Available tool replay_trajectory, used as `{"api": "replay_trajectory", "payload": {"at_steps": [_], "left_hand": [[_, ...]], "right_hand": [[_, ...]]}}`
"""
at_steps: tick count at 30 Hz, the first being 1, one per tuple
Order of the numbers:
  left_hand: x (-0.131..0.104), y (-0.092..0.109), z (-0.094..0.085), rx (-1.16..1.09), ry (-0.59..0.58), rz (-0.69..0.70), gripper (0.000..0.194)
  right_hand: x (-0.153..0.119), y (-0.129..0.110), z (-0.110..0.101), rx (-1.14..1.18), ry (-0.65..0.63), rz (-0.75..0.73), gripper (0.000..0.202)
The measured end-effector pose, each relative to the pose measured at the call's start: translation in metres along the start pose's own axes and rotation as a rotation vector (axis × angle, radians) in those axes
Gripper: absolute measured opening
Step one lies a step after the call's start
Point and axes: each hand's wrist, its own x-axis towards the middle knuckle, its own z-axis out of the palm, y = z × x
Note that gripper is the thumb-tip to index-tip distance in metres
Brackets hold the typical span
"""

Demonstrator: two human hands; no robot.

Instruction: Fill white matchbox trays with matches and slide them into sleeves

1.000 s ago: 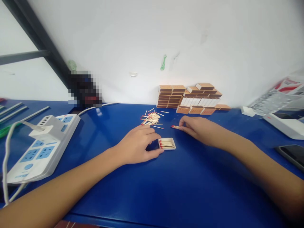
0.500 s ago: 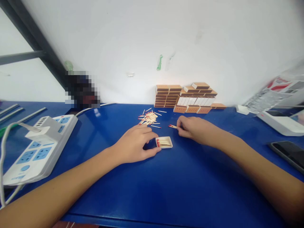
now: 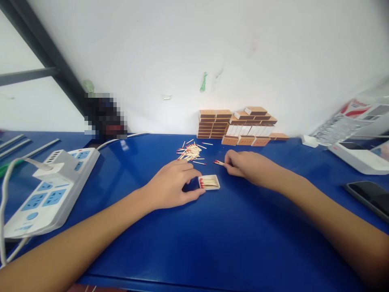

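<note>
A small white matchbox tray (image 3: 216, 187) with red-tipped matches in it lies on the blue table (image 3: 194, 239). My left hand (image 3: 173, 184) has its thumb and a finger at the left end of the tray, gripping it. To the right, my right hand (image 3: 240, 164) pinches a few matches (image 3: 219, 162), their red heads pointing left, above the table. Beyond my left hand is a loose pile of matches (image 3: 191, 151), with single ones scattered around its edge.
Stacked matchboxes (image 3: 214, 125) stand against the wall, more of them (image 3: 252, 129) to their right. A power strip (image 3: 51, 194) with cables lies left. On the right are a phone (image 3: 369, 196), a white device (image 3: 361, 158) and a plastic-wrapped bottle (image 3: 343, 121).
My right hand has shifted very slightly left with its matches. My left hand stays at the tray.
</note>
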Motion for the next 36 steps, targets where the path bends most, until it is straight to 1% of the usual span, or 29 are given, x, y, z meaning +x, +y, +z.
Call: {"api": "replay_trajectory", "payload": {"at_steps": [4, 6, 8, 10, 12, 15, 17, 21, 27, 31, 36], "left_hand": [[0.000, -0.002, -0.001, 0.014, 0.009, -0.016, 0.028], [0.001, -0.002, -0.002, 0.015, 0.022, -0.026, 0.027], [0.001, -0.002, -0.002, 0.010, 0.028, -0.027, 0.026], [0.001, -0.002, -0.001, 0.007, 0.024, -0.022, 0.027], [0.001, -0.001, 0.000, 0.014, 0.017, -0.015, 0.028], [0.001, -0.001, 0.001, 0.028, 0.005, -0.011, 0.028], [0.001, -0.001, 0.001, 0.029, 0.002, -0.004, 0.029], [0.000, -0.001, 0.002, 0.022, 0.001, 0.009, 0.030], [0.001, -0.001, 0.002, 0.014, -0.005, 0.005, 0.029], [0.001, 0.000, 0.001, 0.012, -0.001, 0.007, 0.029], [0.001, 0.000, 0.001, 0.017, 0.011, 0.011, 0.029]], "right_hand": [[-0.007, 0.001, -0.002, 0.091, 0.056, -0.053, 0.019], [-0.013, -0.006, -0.004, 0.152, 0.097, -0.112, 0.020], [-0.018, -0.018, -0.005, 0.172, 0.101, -0.174, 0.019], [-0.021, -0.034, -0.005, 0.101, 0.080, -0.199, 0.015], [-0.021, -0.047, -0.004, -0.017, 0.064, -0.207, 0.012], [-0.020, -0.057, -0.001, -0.131, 0.091, -0.228, 0.016], [-0.020, -0.059, 0.000, -0.140, 0.097, -0.231, 0.018], [-0.022, -0.059, -0.003, -0.103, 0.064, -0.249, 0.018], [-0.026, -0.055, -0.006, -0.145, 0.089, -0.264, 0.018], [-0.028, -0.051, -0.005, -0.156, 0.116, -0.272, 0.013], [-0.028, -0.053, -0.007, -0.106, 0.167, -0.277, 0.018]]}}
